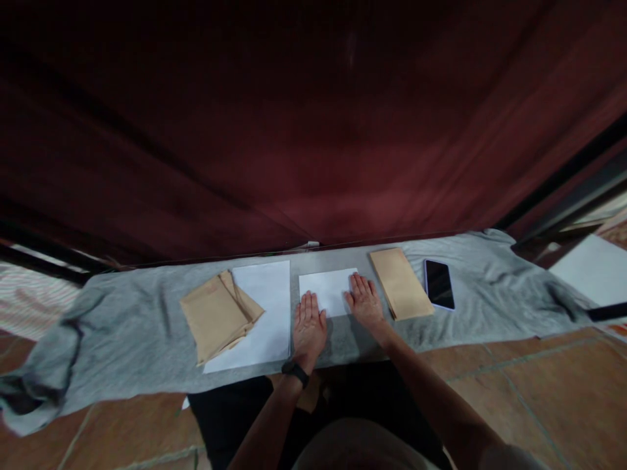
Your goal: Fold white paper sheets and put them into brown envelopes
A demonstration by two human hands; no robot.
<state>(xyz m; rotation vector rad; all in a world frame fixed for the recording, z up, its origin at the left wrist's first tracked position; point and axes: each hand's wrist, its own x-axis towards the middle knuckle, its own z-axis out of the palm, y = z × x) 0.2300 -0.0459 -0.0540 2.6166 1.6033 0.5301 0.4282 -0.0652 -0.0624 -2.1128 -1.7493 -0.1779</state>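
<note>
"Two hands on the work. State of the grip?"

"Neither pinches anything. The left hand point(309, 326) lies palm down, fingers straight and close together; the right hand point(365, 300) is also palm down, fingers slightly spread."

"Position of the small white sheet point(327, 289)?"

"Flat on the grey cloth point(142, 320), between the hands. Left fingertips cover its near left corner, right fingers its right end. In my judgement, pressure from both sides keeps it flat and square to the person. Whether it is folded or layered, I cannot tell."

"Items on the left?"

"One larger white sheet point(269, 313), close beside the left hand. Brown paper pieces point(213, 320) overlap its left part at uneven angles, possibly weighing it down."

"And on the right?"

"A neater brown paper stack point(401, 284), just beyond the right hand, presumably set there for easy reach. Past it lies a phone point(439, 284), dark screen up, apparently placed clear of the papers."

"Surface?"

"Cloth rumpled at both ends, smoother under the papers, which likely helps them lie level."
</note>
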